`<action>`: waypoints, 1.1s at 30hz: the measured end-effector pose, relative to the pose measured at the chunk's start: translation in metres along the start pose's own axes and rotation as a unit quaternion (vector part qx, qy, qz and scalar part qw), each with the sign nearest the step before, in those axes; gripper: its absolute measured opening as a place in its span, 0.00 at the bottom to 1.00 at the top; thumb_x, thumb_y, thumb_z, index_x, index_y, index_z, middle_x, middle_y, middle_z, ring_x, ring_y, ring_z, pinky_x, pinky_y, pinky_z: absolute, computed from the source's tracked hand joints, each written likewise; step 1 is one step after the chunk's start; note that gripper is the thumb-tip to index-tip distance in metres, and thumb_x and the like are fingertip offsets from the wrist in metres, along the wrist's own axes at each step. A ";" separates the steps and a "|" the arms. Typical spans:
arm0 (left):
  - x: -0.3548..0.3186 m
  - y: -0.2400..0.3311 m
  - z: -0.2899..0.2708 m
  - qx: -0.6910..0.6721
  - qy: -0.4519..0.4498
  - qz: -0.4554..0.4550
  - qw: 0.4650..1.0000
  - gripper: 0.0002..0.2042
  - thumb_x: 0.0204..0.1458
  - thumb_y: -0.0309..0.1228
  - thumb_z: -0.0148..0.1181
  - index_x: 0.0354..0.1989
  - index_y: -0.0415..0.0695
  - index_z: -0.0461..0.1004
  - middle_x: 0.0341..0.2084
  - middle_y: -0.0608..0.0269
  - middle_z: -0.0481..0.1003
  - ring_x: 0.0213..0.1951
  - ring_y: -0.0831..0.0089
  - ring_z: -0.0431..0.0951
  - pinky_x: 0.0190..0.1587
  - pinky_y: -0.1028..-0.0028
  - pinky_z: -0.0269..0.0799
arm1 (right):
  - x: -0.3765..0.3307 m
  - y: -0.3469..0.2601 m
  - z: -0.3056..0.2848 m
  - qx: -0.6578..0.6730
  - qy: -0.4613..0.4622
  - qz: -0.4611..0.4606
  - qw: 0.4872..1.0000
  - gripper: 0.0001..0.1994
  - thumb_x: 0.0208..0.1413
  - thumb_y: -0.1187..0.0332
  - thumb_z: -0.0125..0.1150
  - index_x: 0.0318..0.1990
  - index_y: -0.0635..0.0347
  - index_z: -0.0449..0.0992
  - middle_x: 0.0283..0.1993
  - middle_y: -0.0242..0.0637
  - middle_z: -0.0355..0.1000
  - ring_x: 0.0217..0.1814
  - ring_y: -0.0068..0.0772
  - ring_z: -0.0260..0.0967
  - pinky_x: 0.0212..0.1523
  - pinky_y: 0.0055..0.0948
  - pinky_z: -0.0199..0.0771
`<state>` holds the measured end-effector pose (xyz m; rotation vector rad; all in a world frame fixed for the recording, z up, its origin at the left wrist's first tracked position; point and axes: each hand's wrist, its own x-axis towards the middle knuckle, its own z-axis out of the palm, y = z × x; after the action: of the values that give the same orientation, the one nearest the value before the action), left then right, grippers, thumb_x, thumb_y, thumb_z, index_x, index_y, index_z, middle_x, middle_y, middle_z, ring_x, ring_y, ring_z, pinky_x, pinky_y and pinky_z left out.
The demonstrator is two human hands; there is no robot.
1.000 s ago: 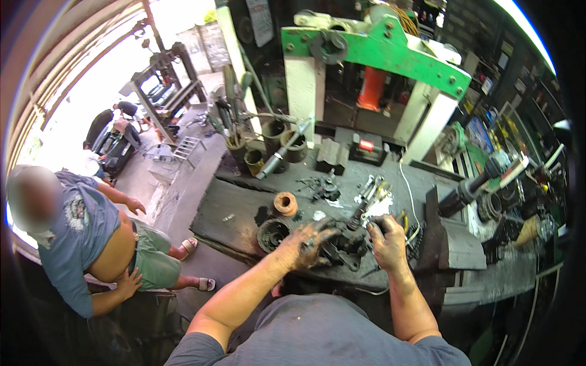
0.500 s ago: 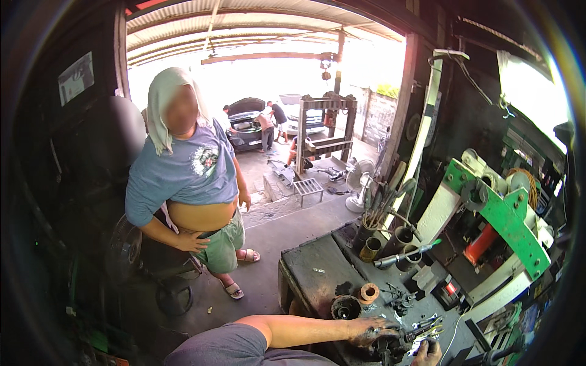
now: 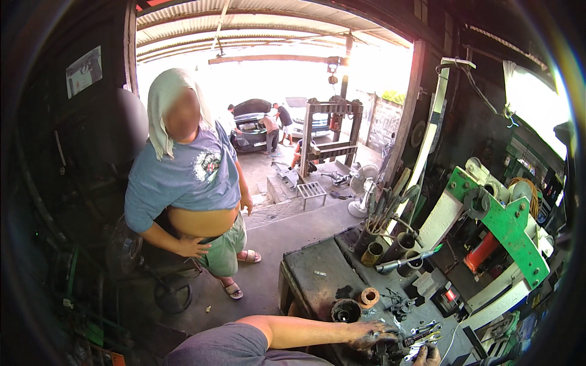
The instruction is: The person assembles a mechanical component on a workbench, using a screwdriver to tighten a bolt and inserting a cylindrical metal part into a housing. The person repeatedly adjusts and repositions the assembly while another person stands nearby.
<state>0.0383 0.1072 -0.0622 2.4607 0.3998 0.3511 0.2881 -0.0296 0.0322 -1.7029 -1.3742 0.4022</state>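
My left hand (image 3: 368,334) reaches across the bench with blackened fingers bent over a dark, greasy metal part (image 3: 384,350). At the lower edge, my right hand (image 3: 428,355) is closed, thumb and fingers together beside that part; what it holds is too small to make out. Several silver wrenches (image 3: 427,331) lie just beyond my right hand. A round black metal housing (image 3: 346,310) and a copper-coloured ring (image 3: 368,297) stand past my left hand. Small dark metal pieces (image 3: 400,305) lie to the ring's right.
The black-topped bench (image 3: 311,265) carries metal cups of tools (image 3: 371,253). A green-and-white press frame (image 3: 488,226) rises at right. A person (image 3: 186,171) with a towel on the head stands across the bench, hand on hip. A fan (image 3: 362,186) and a small metal stool (image 3: 311,193) stand behind.
The view has shifted slightly, so the background sits a little lower and farther right. Both hands stay at nearly the same place over the dark metal part.
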 end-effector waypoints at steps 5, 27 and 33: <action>0.000 0.004 -0.005 0.003 -0.012 -0.010 1.000 0.54 0.48 0.37 0.82 0.83 0.59 0.53 0.84 0.54 0.49 0.81 0.43 0.54 0.81 0.47 0.56 | -0.001 -0.008 0.000 0.030 -0.002 0.036 0.999 0.11 0.72 0.73 0.60 0.53 0.73 0.82 0.45 0.45 0.83 0.44 0.38 0.75 0.49 0.37 0.78; 0.001 0.006 -0.008 -0.005 -0.043 -0.036 0.998 0.55 0.50 0.39 0.81 0.85 0.60 0.50 0.85 0.56 0.46 0.83 0.43 0.50 0.83 0.46 0.52 | -0.001 -0.012 -0.002 0.024 -0.014 0.028 0.999 0.13 0.73 0.74 0.59 0.58 0.74 0.81 0.49 0.44 0.83 0.48 0.35 0.76 0.53 0.35 0.78; -0.002 -0.011 0.007 -0.022 0.000 0.000 1.000 0.53 0.49 0.38 0.79 0.84 0.59 0.54 0.84 0.55 0.50 0.79 0.44 0.57 0.82 0.50 0.54 | -0.003 -0.016 -0.001 0.024 -0.009 0.032 0.999 0.14 0.72 0.74 0.59 0.59 0.74 0.81 0.53 0.49 0.83 0.52 0.40 0.78 0.55 0.37 0.78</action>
<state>0.0370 0.1117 -0.0745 2.4176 0.3870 0.3553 0.2779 -0.0328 0.0449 -1.7110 -1.3153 0.4851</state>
